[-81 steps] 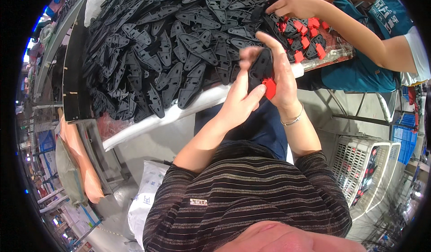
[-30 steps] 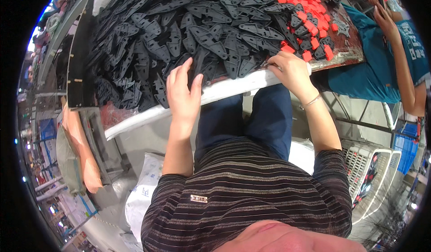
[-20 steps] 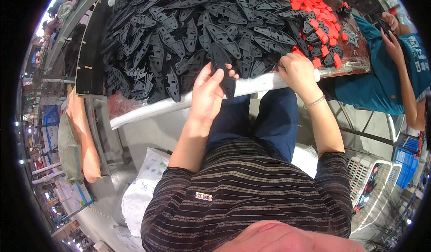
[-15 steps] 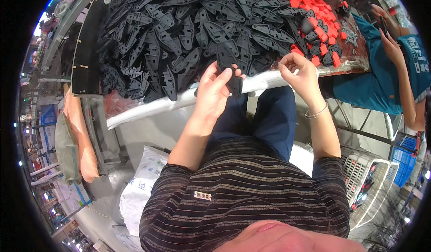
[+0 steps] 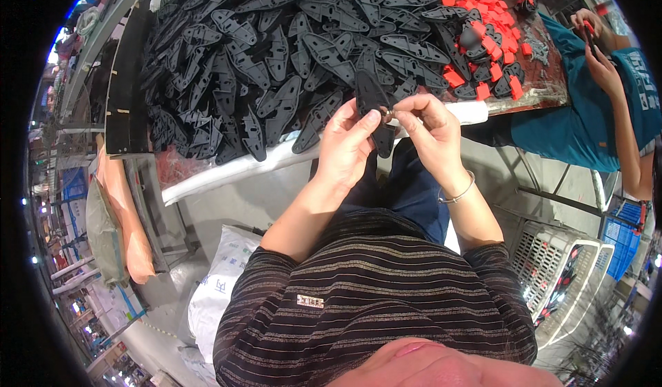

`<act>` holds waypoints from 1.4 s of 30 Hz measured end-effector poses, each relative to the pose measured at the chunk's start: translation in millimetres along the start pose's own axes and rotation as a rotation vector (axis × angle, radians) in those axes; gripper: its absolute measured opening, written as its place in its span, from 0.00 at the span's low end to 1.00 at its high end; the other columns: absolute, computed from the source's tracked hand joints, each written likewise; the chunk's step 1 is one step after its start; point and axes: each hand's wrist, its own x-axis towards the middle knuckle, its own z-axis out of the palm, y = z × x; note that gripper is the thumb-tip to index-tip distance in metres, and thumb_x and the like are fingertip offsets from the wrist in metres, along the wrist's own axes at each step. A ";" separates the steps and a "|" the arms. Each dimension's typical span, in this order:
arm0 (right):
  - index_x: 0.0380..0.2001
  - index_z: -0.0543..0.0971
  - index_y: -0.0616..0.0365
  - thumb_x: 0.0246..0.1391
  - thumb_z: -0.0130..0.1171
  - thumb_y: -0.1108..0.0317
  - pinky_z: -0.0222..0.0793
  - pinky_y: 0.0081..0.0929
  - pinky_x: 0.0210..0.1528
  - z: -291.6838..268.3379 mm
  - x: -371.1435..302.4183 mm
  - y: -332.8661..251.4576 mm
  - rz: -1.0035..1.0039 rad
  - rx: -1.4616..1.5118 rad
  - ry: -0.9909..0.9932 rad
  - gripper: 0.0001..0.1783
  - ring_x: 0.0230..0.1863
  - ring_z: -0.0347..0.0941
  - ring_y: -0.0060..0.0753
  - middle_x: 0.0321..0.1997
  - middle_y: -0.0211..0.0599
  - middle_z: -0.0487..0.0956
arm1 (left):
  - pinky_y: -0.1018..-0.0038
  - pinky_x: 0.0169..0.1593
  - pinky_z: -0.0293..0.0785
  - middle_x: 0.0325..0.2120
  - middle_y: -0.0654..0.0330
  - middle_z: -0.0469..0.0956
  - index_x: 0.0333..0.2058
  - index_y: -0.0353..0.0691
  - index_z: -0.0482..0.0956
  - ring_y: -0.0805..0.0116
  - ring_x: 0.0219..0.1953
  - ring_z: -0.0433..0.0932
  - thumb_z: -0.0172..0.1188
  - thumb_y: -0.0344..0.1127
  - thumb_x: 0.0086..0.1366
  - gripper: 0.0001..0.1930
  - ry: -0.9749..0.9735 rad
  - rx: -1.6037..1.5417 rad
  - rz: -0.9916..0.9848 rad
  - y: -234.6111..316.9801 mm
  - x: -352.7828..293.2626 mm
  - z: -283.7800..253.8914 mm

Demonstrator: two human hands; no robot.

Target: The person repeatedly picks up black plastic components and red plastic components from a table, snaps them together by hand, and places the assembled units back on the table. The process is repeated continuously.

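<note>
My left hand (image 5: 349, 146) is closed around a flat dark grey plastic part (image 5: 371, 92), held upright over the table's near edge. The part is long and tapered, with slots through it. My right hand (image 5: 434, 135) meets it from the right, thumb and fingertips pinched on a small shiny metal piece (image 5: 387, 116) at the part's middle. The fingers hide most of that piece. Beyond both hands lies a heap of similar dark grey parts (image 5: 276, 53). Small red plastic pieces (image 5: 476, 4) are piled at the far right.
The table's near edge has a white padded strip (image 5: 265, 159). A black board (image 5: 129, 84) stands at its left end. On the right, a person in teal (image 5: 565, 132) holds a dark and red part. A white crate (image 5: 552, 266) and white sack (image 5: 222, 277) flank me.
My right hand has come left and down from beside the red pieces to the held part, its fingertips now against it. My left hand has shifted slightly right with the part.
</note>
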 end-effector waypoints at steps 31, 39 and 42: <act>0.39 0.64 0.60 0.49 0.60 0.75 0.70 0.22 0.38 -44.3 14.8 18.7 -0.156 -0.128 0.068 0.17 0.37 0.75 0.26 0.33 0.37 0.74 | 0.69 0.43 0.77 0.40 0.57 0.75 0.44 0.34 0.71 0.70 0.41 0.75 0.53 0.27 0.63 0.11 -0.106 0.116 -0.130 -13.4 41.6 29.8; 0.40 0.77 0.52 0.45 0.53 0.75 0.70 0.33 0.41 -245.5 124.6 39.3 -0.130 -1.170 0.416 0.15 0.40 0.74 0.42 0.42 0.42 0.75 | 0.69 0.38 0.79 0.37 0.56 0.76 0.45 0.37 0.70 0.71 0.37 0.75 0.52 0.30 0.64 0.11 0.023 0.157 -0.084 -9.6 42.1 27.5; 0.42 0.76 0.51 0.40 0.50 0.78 0.67 0.40 0.47 -294.5 143.0 62.8 -0.041 -1.372 0.138 0.22 0.46 0.70 0.53 0.43 0.46 0.73 | 0.67 0.40 0.79 0.38 0.54 0.76 0.45 0.35 0.70 0.69 0.37 0.76 0.52 0.32 0.64 0.12 0.044 0.127 -0.114 -11.7 45.2 24.5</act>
